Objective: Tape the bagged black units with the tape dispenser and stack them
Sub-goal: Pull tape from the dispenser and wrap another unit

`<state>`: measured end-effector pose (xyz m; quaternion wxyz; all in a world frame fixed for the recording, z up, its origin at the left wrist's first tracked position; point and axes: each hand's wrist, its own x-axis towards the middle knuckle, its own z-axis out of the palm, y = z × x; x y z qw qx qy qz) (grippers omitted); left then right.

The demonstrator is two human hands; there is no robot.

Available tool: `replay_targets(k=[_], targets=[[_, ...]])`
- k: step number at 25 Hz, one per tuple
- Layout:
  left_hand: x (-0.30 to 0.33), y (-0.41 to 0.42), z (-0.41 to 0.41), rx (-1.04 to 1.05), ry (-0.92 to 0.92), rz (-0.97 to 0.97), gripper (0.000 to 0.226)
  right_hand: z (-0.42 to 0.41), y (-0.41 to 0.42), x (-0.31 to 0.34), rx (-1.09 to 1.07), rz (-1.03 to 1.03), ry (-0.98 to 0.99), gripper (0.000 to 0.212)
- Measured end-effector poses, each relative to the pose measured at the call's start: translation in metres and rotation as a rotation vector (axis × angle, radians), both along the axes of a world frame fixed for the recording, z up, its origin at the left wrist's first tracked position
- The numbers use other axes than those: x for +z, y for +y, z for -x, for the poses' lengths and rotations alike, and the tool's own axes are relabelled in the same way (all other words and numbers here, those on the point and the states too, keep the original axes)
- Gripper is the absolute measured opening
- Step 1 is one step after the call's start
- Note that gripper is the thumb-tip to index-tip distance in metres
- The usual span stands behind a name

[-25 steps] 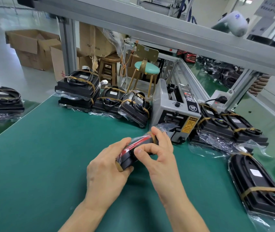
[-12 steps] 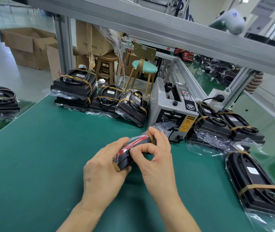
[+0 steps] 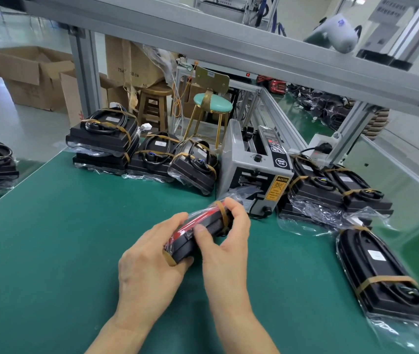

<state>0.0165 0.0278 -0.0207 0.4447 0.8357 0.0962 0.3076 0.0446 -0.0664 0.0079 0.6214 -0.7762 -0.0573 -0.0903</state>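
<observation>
head view: both hands, left hand [image 3: 149, 261] and right hand [image 3: 225, 241], wrap fingers around the bagged unit [image 3: 198, 232] just before the tape dispenser [image 3: 254, 169], likely pressing tape flat.

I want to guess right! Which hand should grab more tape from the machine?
Probably the right hand: the tape dispenser sits just beyond its fingers, while the left hand grips the bagged unit further away.

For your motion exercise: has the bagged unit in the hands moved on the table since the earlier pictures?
No. The bagged unit sits just as close in front of the tape dispenser; only the camera shifted.
</observation>
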Motion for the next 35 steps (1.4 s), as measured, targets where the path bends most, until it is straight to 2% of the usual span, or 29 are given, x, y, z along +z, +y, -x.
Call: replay_targets(k=[3,5,8,11,13,16,18,20,22,25,27,29,30,32,34,35], targets=[[0.001,0.001,-0.001,0.011,0.007,0.047,0.068,0.005,0.001,0.0,0.061,0.141,-0.034,0.073],[0.002,0.005,0.0,-0.038,0.041,0.068,0.072,-0.005,-0.012,0.002,0.007,0.202,-0.038,0.076],[0.002,0.036,0.003,-0.186,0.111,0.207,0.08,-0.031,-0.054,0.006,-0.093,0.221,-0.043,0.074],[0.004,0.075,0.003,-0.375,0.213,0.268,0.077,-0.052,-0.083,0.011,0.197,0.214,-0.012,0.067],[0.009,0.086,0.002,-0.451,0.27,0.259,0.077,-0.062,-0.086,0.01,0.384,0.183,0.022,0.053],[0.02,0.091,-0.001,-0.439,0.269,0.132,0.078,-0.074,-0.083,0.007,0.403,0.117,-0.042,0.015],[0.029,0.081,-0.004,-0.337,0.204,-0.24,0.071,-0.076,-0.079,0.008,0.418,0.102,-0.037,0.013],[0.038,0.054,-0.009,-0.277,0.104,-0.578,0.08,-0.076,-0.072,0.01,0.449,0.106,-0.012,0.019],[0.045,0.029,-0.013,-0.357,0.061,-0.692,0.083,-0.078,-0.064,0.016,0.434,0.092,0.033,0.025],[0.05,0.023,-0.019,-0.418,0.096,-0.759,0.098,-0.088,-0.05,0.018,0.357,0.104,0.203,0.031],[0.052,0.031,-0.022,-0.453,0.179,-0.77,0.104,-0.093,-0.041,0.016,0.357,0.097,0.435,0.019],[0.052,0.032,-0.027,-0.521,0.234,-0.737,0.099,-0.097,-0.034,0.007,0.416,-0.059,0.698,0.047],[0.052,0.031,-0.029,-0.538,0.24,-0.694,0.093,-0.097,-0.033,0.004,0.414,-0.144,0.771,0.053],[0.052,0.028,-0.032,-0.518,0.252,-0.588,0.082,-0.098,-0.036,0.002,0.328,-0.212,0.789,0.032],[0.048,0.028,-0.032,-0.427,0.254,-0.545,0.078,-0.102,-0.048,-0.003,0.043,-0.226,0.639,0.005],[0.046,0.027,-0.031,-0.354,0.243,-0.546,0.077,-0.105,-0.056,-0.004,-0.095,-0.248,0.513,0.009]])
